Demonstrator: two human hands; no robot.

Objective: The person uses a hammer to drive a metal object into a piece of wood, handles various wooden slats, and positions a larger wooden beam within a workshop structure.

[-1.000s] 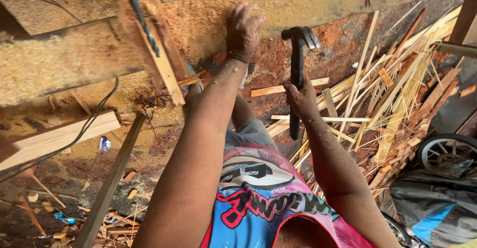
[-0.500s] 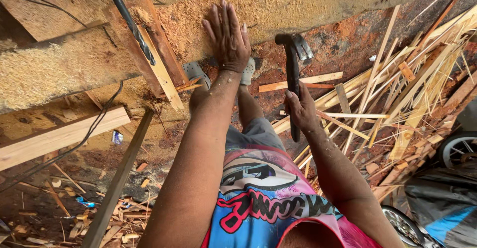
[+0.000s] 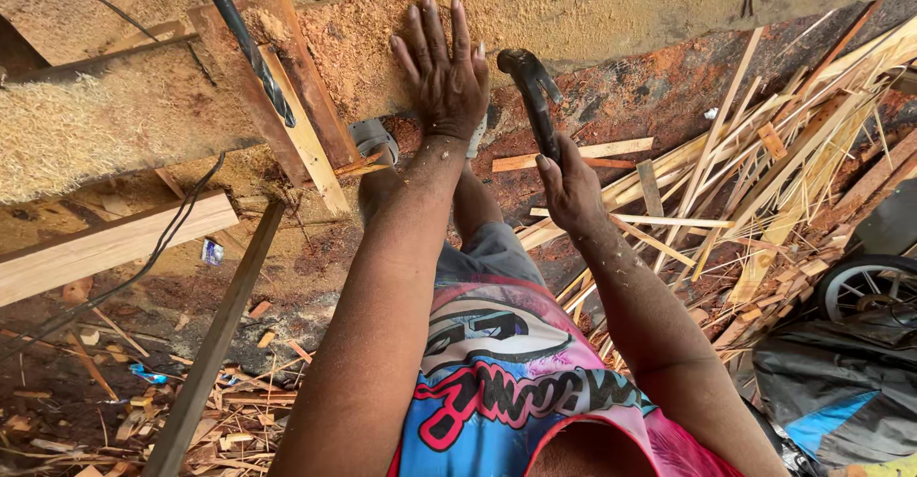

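From the head view, looking down past the person's chest, the left hand (image 3: 444, 71) lies flat with fingers spread and apart, palm pressed onto the sawdust-covered plank (image 3: 573, 4) that runs across the worktop (image 3: 86, 143); it grips nothing, only bears down on the wood. Just to the right of it, the right hand (image 3: 571, 190) is closed around the dark handle of a claw hammer (image 3: 533, 90), whose head stands raised near the plank's lower edge, close beside the left hand's little finger and not touching the wood as far as the picture shows. To the left of the flat hand, a short reddish board with a paler strip (image 3: 291, 105) lies slanted across the plank, and a drill bit (image 3: 253, 52) on a black power tool reaches down over it from the top edge. Below the left wrist a grey sandal (image 3: 374, 141) shows on the ground. Judging from this, the wood is held steady and the hammer is poised, so a strike seems in preparation rather than done; no nail can be made out under the hammer head, and whether anything is already fastened cannot be told. Further right of the hammer hand, a heap of thin offcut strips (image 3: 764, 162) covers the red earth, and a wheel (image 3: 874, 286) sits beyond it by a dark tarpaulin (image 3: 841, 381).
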